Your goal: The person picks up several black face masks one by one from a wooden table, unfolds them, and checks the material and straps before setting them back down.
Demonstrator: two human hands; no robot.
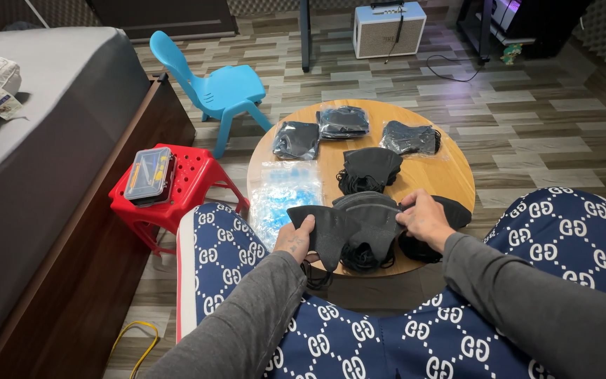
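Patterned blue-and-white trousers [359,344] fill the near edge of the view, our grey sleeves crossing them toward the round wooden desk [457,175]. We note the left hand [296,238] pinching the left end of a black face mask [352,224], and the right hand [426,219] pinching its right end; both grips are closed on the mask, fingers over its top edge. The mask sits between the two hands, held just above the near rim of the desk, its long axis running left to right, folded ridge up, ear loops hanging below. Neither hand is nearer: each has one end. Under and behind the right hand lies a second heap of black masks [450,214]; a further loose stack [369,168] sits mid-desk, beyond the held one. Containers: three clear bags [343,121] along the far rim, each holding black masks, seemingly sealed; a pile of empty clear bags [280,193] at the left of the desk. Off the desk, to the left, a red plastic stool [194,179] carries a small clear-lidded case [149,175]; contents too small to tell. A blue chair [222,91] stands beyond.
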